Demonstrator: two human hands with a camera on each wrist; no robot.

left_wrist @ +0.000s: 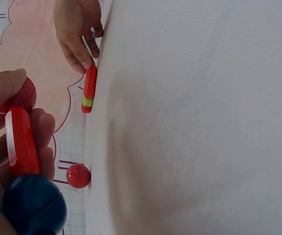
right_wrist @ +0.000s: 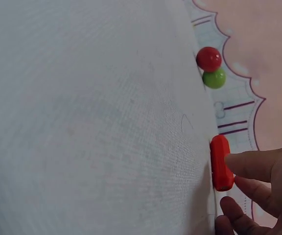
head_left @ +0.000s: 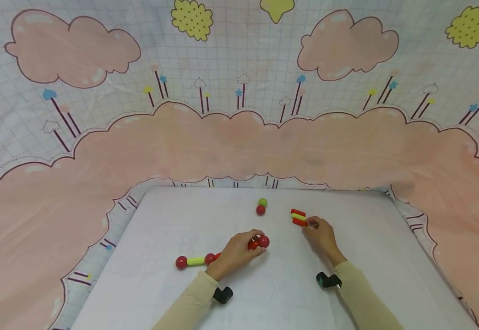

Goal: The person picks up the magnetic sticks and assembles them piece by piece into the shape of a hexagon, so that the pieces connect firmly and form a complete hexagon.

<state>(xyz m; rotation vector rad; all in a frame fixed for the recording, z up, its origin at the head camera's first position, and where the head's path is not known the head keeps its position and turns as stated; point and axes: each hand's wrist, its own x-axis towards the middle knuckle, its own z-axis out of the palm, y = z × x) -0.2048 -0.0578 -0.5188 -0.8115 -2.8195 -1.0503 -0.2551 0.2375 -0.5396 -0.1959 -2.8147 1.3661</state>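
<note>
My left hand (head_left: 235,253) grips one end of a toy chain of balls and rods. Between its thumb and fingers are a red ball (left_wrist: 28,95) and a red rod (left_wrist: 21,142), with a dark blue ball (left_wrist: 35,204) below them. The chain's far end, left of the hand, shows a yellow-green rod (head_left: 196,261) between two red balls; the hand hides its middle. My right hand (head_left: 323,237) pinches the near end of a red rod (right_wrist: 221,163) with thumb and finger. Beside that rod lie a yellow-green rod (head_left: 298,217) and another red rod (head_left: 298,212).
Toward the back of the white table (head_left: 198,206), a loose red ball (head_left: 260,210) touches a green ball (head_left: 263,202). A printed cloth (head_left: 239,146) with clouds hangs behind the table. Black wrist cameras sit on both forearms.
</note>
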